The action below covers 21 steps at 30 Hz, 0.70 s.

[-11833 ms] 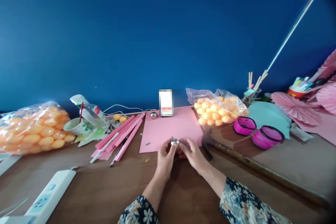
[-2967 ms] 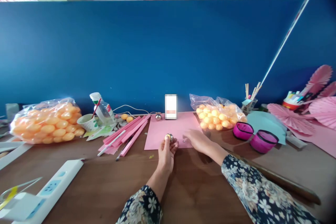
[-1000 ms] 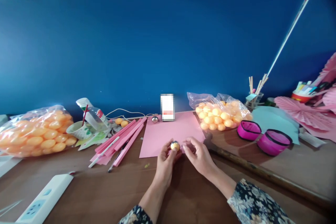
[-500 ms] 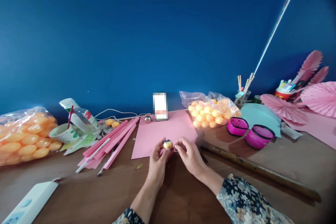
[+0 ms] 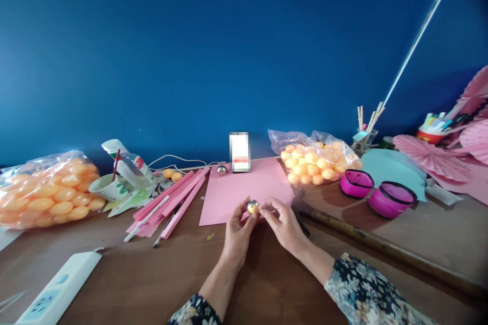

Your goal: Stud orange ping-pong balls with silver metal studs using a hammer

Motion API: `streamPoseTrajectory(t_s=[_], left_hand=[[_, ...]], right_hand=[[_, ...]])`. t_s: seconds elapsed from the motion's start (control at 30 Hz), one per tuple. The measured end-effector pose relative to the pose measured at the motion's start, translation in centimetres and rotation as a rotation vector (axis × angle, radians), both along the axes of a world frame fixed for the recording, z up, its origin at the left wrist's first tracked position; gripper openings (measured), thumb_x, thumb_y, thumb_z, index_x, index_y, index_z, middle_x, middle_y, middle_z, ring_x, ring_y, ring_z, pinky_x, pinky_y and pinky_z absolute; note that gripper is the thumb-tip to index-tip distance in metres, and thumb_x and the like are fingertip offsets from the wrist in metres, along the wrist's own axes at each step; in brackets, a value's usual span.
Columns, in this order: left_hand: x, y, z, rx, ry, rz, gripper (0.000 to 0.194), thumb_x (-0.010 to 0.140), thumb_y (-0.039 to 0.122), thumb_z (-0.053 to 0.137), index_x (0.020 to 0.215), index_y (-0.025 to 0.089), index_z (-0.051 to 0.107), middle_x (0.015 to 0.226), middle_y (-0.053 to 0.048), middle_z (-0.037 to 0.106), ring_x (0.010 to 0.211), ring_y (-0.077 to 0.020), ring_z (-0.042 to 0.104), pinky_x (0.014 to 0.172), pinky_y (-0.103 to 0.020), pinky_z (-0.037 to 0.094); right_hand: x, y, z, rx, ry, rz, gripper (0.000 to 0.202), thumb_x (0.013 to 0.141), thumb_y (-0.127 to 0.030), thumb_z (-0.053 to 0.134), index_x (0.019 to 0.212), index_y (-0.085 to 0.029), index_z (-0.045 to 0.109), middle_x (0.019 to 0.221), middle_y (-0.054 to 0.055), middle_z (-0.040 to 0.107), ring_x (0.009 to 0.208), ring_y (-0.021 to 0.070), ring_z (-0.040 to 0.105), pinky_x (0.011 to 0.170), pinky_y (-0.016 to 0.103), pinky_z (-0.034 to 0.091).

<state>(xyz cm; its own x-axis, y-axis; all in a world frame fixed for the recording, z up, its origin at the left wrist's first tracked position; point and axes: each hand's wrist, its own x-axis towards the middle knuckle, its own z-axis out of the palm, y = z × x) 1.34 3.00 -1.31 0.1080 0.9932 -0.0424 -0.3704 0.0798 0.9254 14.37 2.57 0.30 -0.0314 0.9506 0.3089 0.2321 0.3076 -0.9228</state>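
Note:
Between thumb and fingers, my left hand (image 5: pixel 237 236) grips a small ball (image 5: pixel 252 207), shiny silver on top and yellow-orange below. Close against the ball's right side, my right hand (image 5: pixel 282 224) has its thumb and forefinger pinched together. Whatever sits in that pinch is too small to make out. Both hands are over the near edge of a pink sheet (image 5: pixel 247 183). Another silver ball (image 5: pixel 221 169) lies at the sheet's far left corner, beside an upright phone (image 5: pixel 240 152) whose screen is blurred out.
Clear bags of orange balls stand left (image 5: pixel 49 198) and right (image 5: pixel 312 162). Pink paper strips (image 5: pixel 171 203), a cup (image 5: pixel 109 188) and a bottle (image 5: pixel 131 167) lie left. A hammer (image 5: pixel 366 236) and magenta bands (image 5: pixel 392 200) are right. A power strip (image 5: pixel 61 284) lies front left.
The whole scene has shifted slightly to the right in view. My right fingertips look a little closer to the ball; my left hand keeps its hold.

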Motion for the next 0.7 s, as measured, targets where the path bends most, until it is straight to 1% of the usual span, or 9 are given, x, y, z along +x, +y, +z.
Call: streamPoseTrajectory(t_s=[0.13,0.3,0.47,0.7], left_hand=[[0.02,0.08,-0.08,0.010,0.005,-0.003,0.051,0.071,0.026,0.064,0.119,0.021,0.047,0.114,-0.009,0.057,0.100,-0.0205,0.057,0.091,-0.037,0.042],[0.04,0.09,-0.27,0.033,0.024,0.006,0.049,0.072,0.025,0.064,0.118,0.022,0.048,0.116,-0.008,0.056,0.101,-0.0199,0.057,0.091,-0.035,0.042],[0.06,0.01,-0.05,0.027,0.019,0.021,0.050,0.069,0.023,0.066,0.116,0.021,0.049,0.116,-0.008,0.057,0.099,-0.0193,0.058,0.090,-0.033,0.043],[0.15,-0.04,0.21,0.026,0.006,0.000,0.047,0.068,0.021,0.067,0.112,0.019,0.051,0.112,-0.008,0.059,0.096,-0.0190,0.059,0.087,-0.032,0.045]], right_hand=[[-0.13,-0.06,0.16,-0.019,0.048,0.018,0.009,0.082,-0.024,0.049,0.082,-0.020,0.057,0.079,0.000,0.064,0.074,0.0147,0.060,0.069,0.025,0.045],[-0.14,0.07,-0.20,-0.038,0.070,0.022,0.010,0.081,-0.026,0.051,0.080,-0.019,0.058,0.078,0.000,0.064,0.073,0.0149,0.059,0.068,0.025,0.045],[-0.01,0.45,-0.66,-0.027,0.077,-0.001,0.012,0.078,-0.029,0.055,0.078,-0.018,0.061,0.082,0.003,0.063,0.076,0.0161,0.059,0.068,0.026,0.044],[0.03,0.44,-0.49,-0.096,0.114,0.009,0.020,0.076,-0.036,0.057,0.076,-0.017,0.062,0.082,0.004,0.064,0.075,0.0168,0.058,0.068,0.027,0.045]])
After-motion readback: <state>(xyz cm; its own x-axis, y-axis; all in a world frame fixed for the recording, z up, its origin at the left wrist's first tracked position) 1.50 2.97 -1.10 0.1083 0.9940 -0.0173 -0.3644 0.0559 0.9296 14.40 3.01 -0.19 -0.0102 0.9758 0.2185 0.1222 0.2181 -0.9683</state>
